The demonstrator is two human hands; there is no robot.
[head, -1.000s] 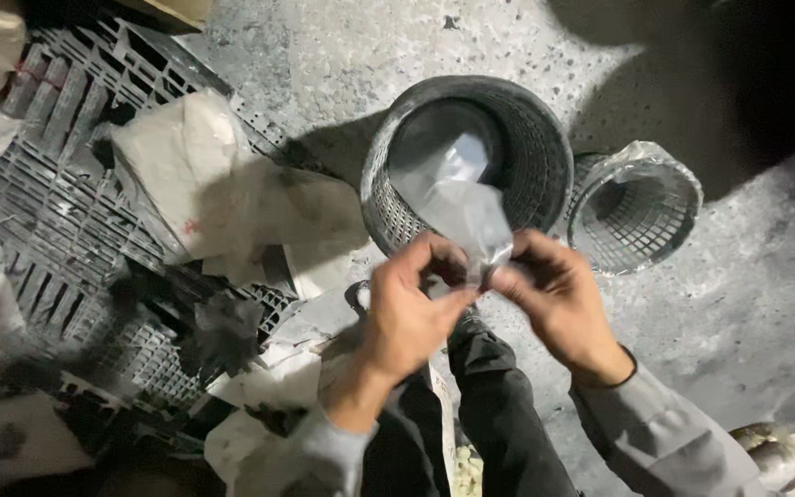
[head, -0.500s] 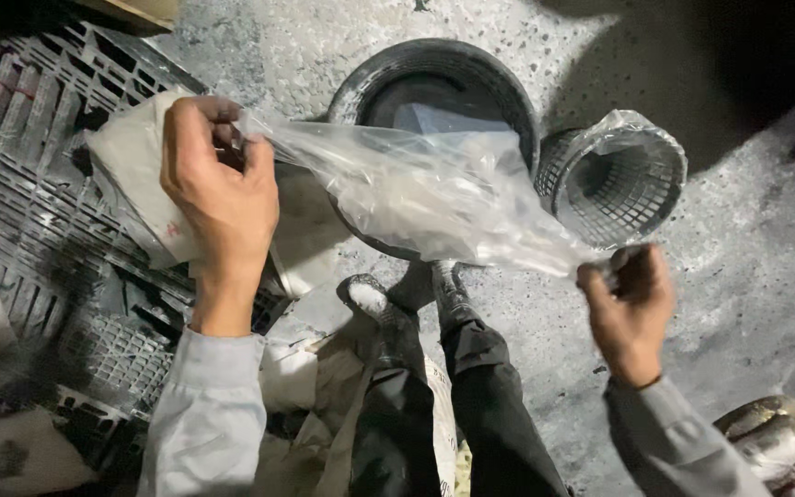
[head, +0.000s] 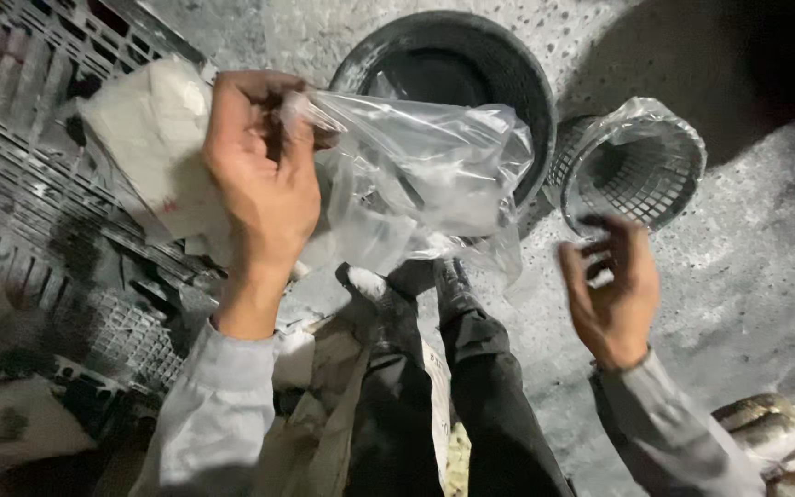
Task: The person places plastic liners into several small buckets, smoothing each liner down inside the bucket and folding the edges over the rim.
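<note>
My left hand [head: 264, 175] grips one edge of a clear plastic bag [head: 416, 184], which hangs opened out over the dark mesh basket [head: 508, 69] in front of me. My right hand [head: 611, 290] is off the bag, fingers spread and curled, holding nothing, just below a smaller mesh basket [head: 632, 161] that is lined with clear plastic. My legs in dark trousers [head: 453, 387] and shoes show below the bag.
A black plastic crate [head: 57, 221] lies at the left with white bags [head: 154, 138] on it. Grey concrete floor [head: 747, 304] spreads to the right. Scraps and paper lie by my feet, and a sack-like bundle [head: 770, 437] sits at the lower right.
Both hands first held a folded bag, then pulled it wide apart. Now my right hand has let go of it and the bag hangs from my left hand alone.
</note>
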